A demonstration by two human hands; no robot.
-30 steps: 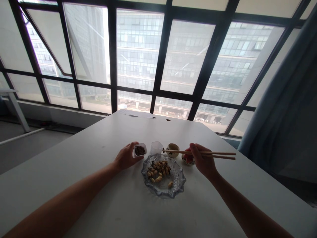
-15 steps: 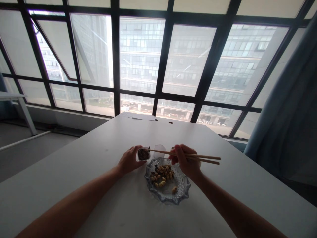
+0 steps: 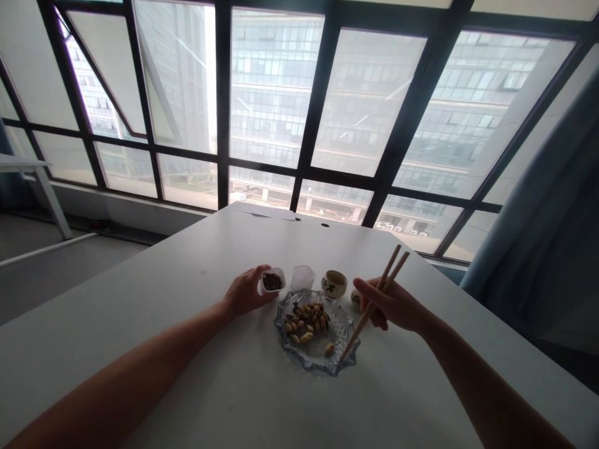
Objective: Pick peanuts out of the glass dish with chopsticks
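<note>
My left hand (image 3: 247, 290) is wrapped round a small white cup (image 3: 271, 281) with dark bits inside, just left of a glass plate (image 3: 314, 350). The plate carries a heap of nuts and dark seeds (image 3: 306, 318). My right hand (image 3: 392, 305) grips a pair of wooden chopsticks (image 3: 370, 307) held steeply, with their tips down at the plate's right edge near a single nut (image 3: 329, 348).
Behind the plate stand an empty clear cup (image 3: 302, 277), a small ceramic cup (image 3: 334, 284) with dark markings and, half hidden by my right hand, another small dish (image 3: 356, 299). The white table (image 3: 196, 262) ends at a large window. A grey curtain (image 3: 547, 237) hangs at right.
My right hand has pulled back to the right and turned the chopsticks from lying level over the cups to pointing down at the plate's right edge. The left hand stays on the white cup.
</note>
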